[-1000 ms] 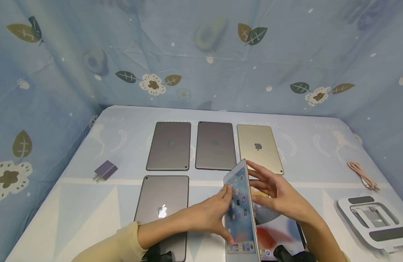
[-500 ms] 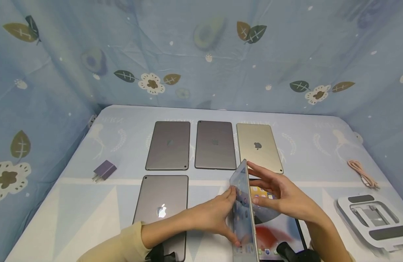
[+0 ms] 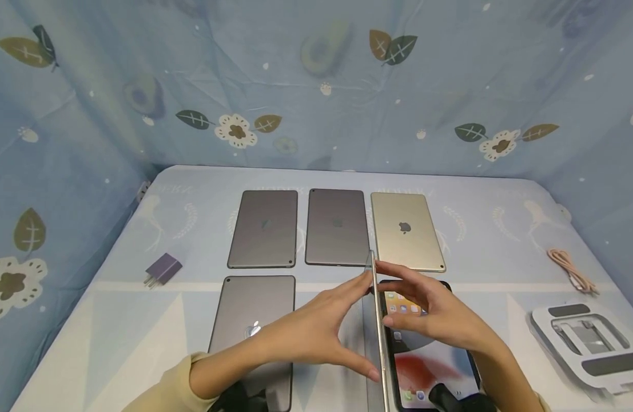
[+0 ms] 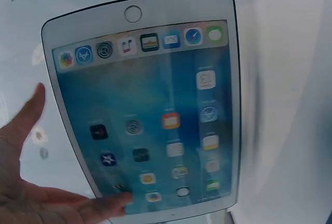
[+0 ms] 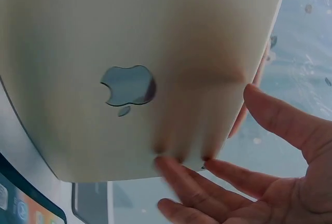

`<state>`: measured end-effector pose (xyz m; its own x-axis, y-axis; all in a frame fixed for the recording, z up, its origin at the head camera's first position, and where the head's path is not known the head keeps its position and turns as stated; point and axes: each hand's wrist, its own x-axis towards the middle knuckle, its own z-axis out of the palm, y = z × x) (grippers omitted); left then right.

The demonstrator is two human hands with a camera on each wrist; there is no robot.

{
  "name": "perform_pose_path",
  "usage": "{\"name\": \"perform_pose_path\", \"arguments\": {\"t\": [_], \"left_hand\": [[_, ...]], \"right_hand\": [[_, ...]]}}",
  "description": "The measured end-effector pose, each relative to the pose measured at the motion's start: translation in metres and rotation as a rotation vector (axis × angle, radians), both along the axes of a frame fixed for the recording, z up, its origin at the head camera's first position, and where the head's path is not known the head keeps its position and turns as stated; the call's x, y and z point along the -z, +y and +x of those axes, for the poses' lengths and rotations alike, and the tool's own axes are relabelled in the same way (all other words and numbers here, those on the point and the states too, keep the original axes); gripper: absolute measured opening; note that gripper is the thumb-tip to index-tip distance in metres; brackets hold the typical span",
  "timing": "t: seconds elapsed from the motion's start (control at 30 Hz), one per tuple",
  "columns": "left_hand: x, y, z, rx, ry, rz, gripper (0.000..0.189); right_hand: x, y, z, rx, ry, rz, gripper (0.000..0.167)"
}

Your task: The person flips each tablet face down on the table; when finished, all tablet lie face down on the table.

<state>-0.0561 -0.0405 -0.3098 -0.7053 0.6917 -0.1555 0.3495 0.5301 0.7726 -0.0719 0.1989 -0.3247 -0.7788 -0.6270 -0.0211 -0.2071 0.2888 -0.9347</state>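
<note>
A tablet [image 3: 379, 337] with a white bezel and a pale gold back stands on its long edge between my hands, seen edge-on from the head. Its lit screen of app icons [image 4: 150, 105] faces my left hand [image 3: 316, 326], whose straight fingers touch the far part of the screen while the thumb is spread wide. On the back, with its mirror apple logo [image 5: 129, 85], my right hand [image 3: 440, 312] rests its fingertips near the far end, thumb by the edge. Just right lies a lit tablet [image 3: 434, 366] with a black bezel, partly covered by my right hand.
A grey tablet [image 3: 254, 303] lies face down under my left forearm. Farther back lie two dark grey tablets [image 3: 265, 229] and a gold one [image 3: 403, 220]. A purple charger plug [image 3: 163, 268] is at left; a pink cable [image 3: 570, 272] and white-grey stand [image 3: 586, 343] at right.
The tablet has turned about its upright edge, from showing its screen at a slant to edge-on. My left hand has shifted forward along it, and my right hand slightly left.
</note>
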Motion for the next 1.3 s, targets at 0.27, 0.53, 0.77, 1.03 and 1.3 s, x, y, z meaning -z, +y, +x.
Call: {"name": "perform_pose_path", "arguments": {"t": [0.27,0.53,0.77,1.03,1.3], "left_hand": [[-0.006,-0.014,0.006,-0.080,0.017,-0.039,0.124],[-0.001,-0.044,0.007,-0.088,0.056,-0.055,0.120],[0.011,-0.068,0.011,-0.114,0.102,-0.108,0.113],[0.032,-0.064,0.012,-0.151,0.126,-0.204,0.115],[0.048,-0.055,0.008,-0.115,0.135,-0.261,0.113]], "right_hand": [[0.020,-0.007,-0.004,0.027,0.018,0.223,0.072],[0.031,-0.014,-0.006,-0.013,0.062,0.499,0.080],[0.036,-0.018,-0.002,-0.116,0.105,0.526,0.083],[0.035,-0.021,0.001,-0.026,0.063,0.585,0.082],[0.035,-0.024,0.002,0.005,0.055,0.607,0.083]]}}
